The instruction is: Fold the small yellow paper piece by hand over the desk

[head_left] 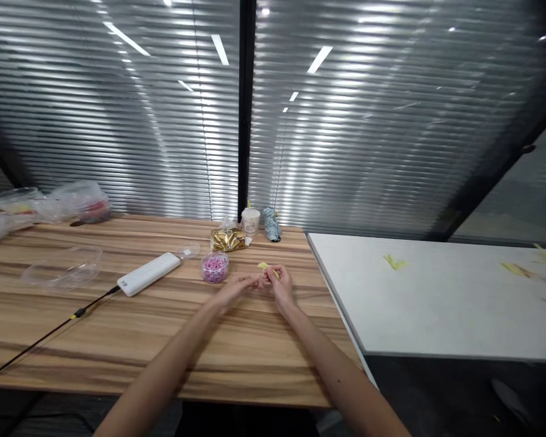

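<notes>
One wooden table (118,352) adjoins a white table (450,297). Over the wood, the left hand (237,287) and right hand (281,285) nearly meet (whether the left one grips anything, I cannot tell). Near them stands a tub of purple strands (215,268), and the right hand's fingertips pinch a yellow scrap (262,266).

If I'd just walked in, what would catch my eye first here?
Probably the right hand holding a small yellow piece above the wooden table, with the left hand close beside it. Just left of them, a clear round tub of pink-purple bits stands out, with a shiny gold packet behind it. Silvery blinds fill the background.
</notes>
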A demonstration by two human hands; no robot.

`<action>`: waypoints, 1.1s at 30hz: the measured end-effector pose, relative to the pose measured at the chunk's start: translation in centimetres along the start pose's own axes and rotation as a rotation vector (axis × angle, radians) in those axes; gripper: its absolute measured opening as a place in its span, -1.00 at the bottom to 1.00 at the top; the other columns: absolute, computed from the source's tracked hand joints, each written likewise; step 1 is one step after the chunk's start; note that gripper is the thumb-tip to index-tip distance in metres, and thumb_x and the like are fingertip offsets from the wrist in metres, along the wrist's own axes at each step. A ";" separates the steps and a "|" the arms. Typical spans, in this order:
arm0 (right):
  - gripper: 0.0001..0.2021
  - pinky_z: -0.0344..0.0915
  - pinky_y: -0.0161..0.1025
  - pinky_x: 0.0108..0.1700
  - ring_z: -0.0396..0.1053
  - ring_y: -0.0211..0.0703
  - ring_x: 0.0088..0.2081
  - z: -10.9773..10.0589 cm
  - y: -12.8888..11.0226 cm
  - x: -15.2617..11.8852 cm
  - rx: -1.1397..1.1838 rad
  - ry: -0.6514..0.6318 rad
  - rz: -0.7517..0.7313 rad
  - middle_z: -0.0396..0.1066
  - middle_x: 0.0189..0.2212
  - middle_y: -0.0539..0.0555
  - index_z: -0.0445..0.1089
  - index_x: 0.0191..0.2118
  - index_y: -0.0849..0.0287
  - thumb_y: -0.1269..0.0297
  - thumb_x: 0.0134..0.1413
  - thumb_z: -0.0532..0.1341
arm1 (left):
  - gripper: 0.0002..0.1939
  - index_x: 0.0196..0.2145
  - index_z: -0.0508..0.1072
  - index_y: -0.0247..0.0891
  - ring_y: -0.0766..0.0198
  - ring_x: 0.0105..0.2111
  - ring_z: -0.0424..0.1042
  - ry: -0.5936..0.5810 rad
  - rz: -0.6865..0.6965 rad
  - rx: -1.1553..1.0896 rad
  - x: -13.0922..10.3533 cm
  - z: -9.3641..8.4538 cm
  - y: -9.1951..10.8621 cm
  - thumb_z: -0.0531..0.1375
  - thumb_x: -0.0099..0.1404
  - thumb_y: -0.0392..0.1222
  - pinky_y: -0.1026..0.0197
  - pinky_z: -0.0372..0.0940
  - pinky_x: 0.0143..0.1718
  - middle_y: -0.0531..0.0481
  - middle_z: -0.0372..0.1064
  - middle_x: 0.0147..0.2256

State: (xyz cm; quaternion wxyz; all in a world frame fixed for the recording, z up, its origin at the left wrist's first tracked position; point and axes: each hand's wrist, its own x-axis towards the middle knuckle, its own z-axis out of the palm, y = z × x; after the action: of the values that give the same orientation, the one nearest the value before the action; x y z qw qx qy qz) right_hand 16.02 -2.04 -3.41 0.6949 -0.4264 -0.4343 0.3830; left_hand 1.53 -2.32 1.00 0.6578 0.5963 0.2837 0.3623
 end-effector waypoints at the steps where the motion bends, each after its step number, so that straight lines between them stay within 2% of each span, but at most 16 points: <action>1: -0.70 0.25 -0.31 -0.37 0.28 -0.26 -0.46 0.0 -0.3 -0.1 -0.025 -0.031 -0.026 0.30 -0.52 -0.02 0.21 -0.40 0.19 0.04 -0.11 0.21 | -0.79 -0.39 0.50 -0.33 0.14 -0.17 0.38 -0.032 -0.080 -0.155 0.1 -0.5 -0.1 0.19 0.13 -0.11 0.15 0.16 -0.02 -0.13 0.45 -0.28; 4: -0.75 0.25 -0.31 -0.30 0.30 -0.24 -0.38 0.0 -1.5 -0.5 -0.144 -0.183 -0.138 0.32 -0.45 0.01 0.25 -0.39 0.19 0.10 -0.04 0.19 | -0.81 -0.37 0.46 -0.37 0.15 -0.17 0.40 -0.102 -0.299 -0.469 0.3 -2.3 0.1 0.20 0.11 -0.17 0.15 0.18 -0.02 -0.20 0.45 -0.26; 7: -0.83 0.23 -0.30 -0.24 0.31 -0.22 -0.32 -0.1 -2.9 -0.9 -0.308 -0.365 -0.268 0.34 -0.41 0.03 0.30 -0.39 0.20 0.19 0.03 0.15 | -0.81 -0.40 0.43 -0.40 0.10 -0.21 0.43 -0.136 -0.452 -0.556 0.1 -3.5 0.5 0.18 0.12 -0.17 0.08 0.22 -0.05 -0.24 0.45 -0.33; 9: -0.86 0.22 -0.30 -0.23 0.31 -0.21 -0.31 -0.4 -3.7 -1.1 -0.410 -0.468 -0.339 0.35 -0.41 0.03 0.32 -0.39 0.20 0.25 0.07 0.12 | -0.79 -0.41 0.41 -0.41 0.05 -0.22 0.43 -0.159 -0.491 -0.566 -0.1 -3.8 0.7 0.17 0.13 -0.16 0.01 0.22 -0.07 -0.25 0.46 -0.36; 12: -0.87 0.20 -0.29 -0.21 0.31 -0.21 -0.29 -0.9 -4.2 -0.9 -0.522 -0.572 -0.399 0.37 -0.39 0.03 0.34 -0.37 0.19 0.31 0.11 0.07 | -0.78 -0.40 0.41 -0.39 0.01 -0.17 0.41 -0.193 -0.460 -0.573 -0.4 -3.7 1.1 0.18 0.15 -0.13 -0.07 0.21 -0.06 -0.26 0.45 -0.33; 18: -0.89 0.20 -0.30 -0.19 0.32 -0.21 -0.28 -1.8 -3.6 0.1 -0.580 -0.579 -0.366 0.38 -0.37 0.02 0.33 -0.33 0.18 0.34 0.12 0.07 | -0.79 -0.38 0.39 -0.31 -0.02 -0.11 0.37 -0.179 -0.414 -0.566 -0.8 -3.1 1.9 0.23 0.11 -0.10 -0.12 0.19 -0.07 -0.22 0.44 -0.28; 24: -0.90 0.19 -0.33 -0.22 0.31 -0.24 -0.30 -2.0 -3.5 0.2 -0.658 -0.540 -0.383 0.38 -0.36 0.01 0.33 -0.30 0.19 0.39 0.12 0.07 | -0.83 -0.36 0.38 -0.30 0.01 -0.07 0.33 -0.228 -0.345 -0.544 -0.8 -3.0 1.4 0.20 0.16 -0.14 -0.18 0.15 -0.05 -0.18 0.42 -0.25; 29: -0.82 0.15 -0.32 -0.30 0.26 -0.19 -0.32 -1.5 -3.0 -0.5 -0.891 -0.571 -0.570 0.36 -0.41 0.05 0.36 -0.30 0.20 0.54 0.07 0.06 | -0.74 -0.23 0.40 -0.32 -0.02 -0.01 0.27 -0.244 -0.330 -0.417 -0.6 -3.3 0.7 0.18 0.17 -0.10 -0.15 0.17 -0.04 -0.22 0.36 -0.11; 33: -0.80 0.15 -0.30 -0.29 0.25 -0.17 -0.33 -1.1 -3.0 -1.1 -0.912 -0.589 -0.707 0.36 -0.43 0.07 0.37 -0.33 0.20 0.55 0.08 0.04 | -0.64 -0.15 0.39 -0.38 -0.02 -0.03 0.30 -0.243 -0.345 -0.418 -0.4 -3.7 0.5 0.12 0.22 -0.04 -0.13 0.17 -0.03 -0.26 0.36 -0.10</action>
State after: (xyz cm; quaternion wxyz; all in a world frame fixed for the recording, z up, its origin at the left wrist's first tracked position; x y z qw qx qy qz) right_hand 17.18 -4.38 -1.23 0.3801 -0.3870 -0.8401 0.0093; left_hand -1.77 -0.47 1.04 0.8472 0.4300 0.2193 0.2219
